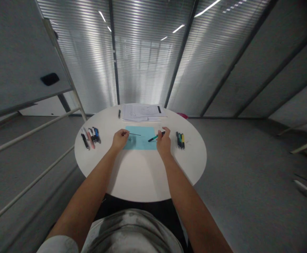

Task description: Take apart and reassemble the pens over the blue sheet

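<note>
Over the left part of a light-blue sheet (pixel 143 146), my left hand (pixel 120 139) pinches one end of a thin dark pen refill (pixel 135 134), which points right across the sheet. My right hand (pixel 164 141) is at the sheet's right edge, its fingers closed round a black and green pen (pixel 153 138). The pen slants, its lower end towards the middle of the sheet. Refill and pen are apart from each other. Small details at the pen's tip are too blurred to tell.
The round white table (pixel 140 179) bears several pens (pixel 91 136) at left and several black, green and yellow pens (pixel 180 140) at right. Printed papers (pixel 141 111) and a dark pen (pixel 119 114) lie at the far side. A framed board (pixel 24 52) stands left.
</note>
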Tool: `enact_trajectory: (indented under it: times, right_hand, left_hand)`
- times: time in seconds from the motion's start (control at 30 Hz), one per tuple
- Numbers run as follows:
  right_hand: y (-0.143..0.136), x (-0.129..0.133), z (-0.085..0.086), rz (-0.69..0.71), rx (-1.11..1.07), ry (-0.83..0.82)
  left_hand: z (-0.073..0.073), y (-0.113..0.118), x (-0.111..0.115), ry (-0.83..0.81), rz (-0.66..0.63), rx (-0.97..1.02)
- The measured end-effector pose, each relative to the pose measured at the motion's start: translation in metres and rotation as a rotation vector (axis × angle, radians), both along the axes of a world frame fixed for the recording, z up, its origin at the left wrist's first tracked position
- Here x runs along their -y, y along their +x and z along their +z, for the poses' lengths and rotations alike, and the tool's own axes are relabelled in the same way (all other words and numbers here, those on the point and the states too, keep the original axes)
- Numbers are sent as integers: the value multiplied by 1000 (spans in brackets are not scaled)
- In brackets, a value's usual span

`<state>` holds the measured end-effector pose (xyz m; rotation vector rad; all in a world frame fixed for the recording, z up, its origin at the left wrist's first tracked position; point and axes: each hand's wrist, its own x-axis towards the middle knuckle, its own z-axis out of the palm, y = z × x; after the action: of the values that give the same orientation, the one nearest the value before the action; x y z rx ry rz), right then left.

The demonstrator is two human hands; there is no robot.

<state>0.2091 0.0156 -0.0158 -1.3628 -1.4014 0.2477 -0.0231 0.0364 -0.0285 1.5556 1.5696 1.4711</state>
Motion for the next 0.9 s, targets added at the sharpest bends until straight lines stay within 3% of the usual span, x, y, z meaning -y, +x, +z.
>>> enact_trajectory:
  times: [0.17, 0.43, 0.9]
  right_hand:
    - [-1, 1, 3, 5, 47, 26]
    - [-2, 4, 9, 8, 227, 59]
    - [0, 2, 4, 146, 126, 57]
  left_hand:
    - [4, 1, 3, -6, 4, -39]
    - [-5, -2, -3, -4, -3, -51]
    - [-6, -3, -2, 4, -17, -12]
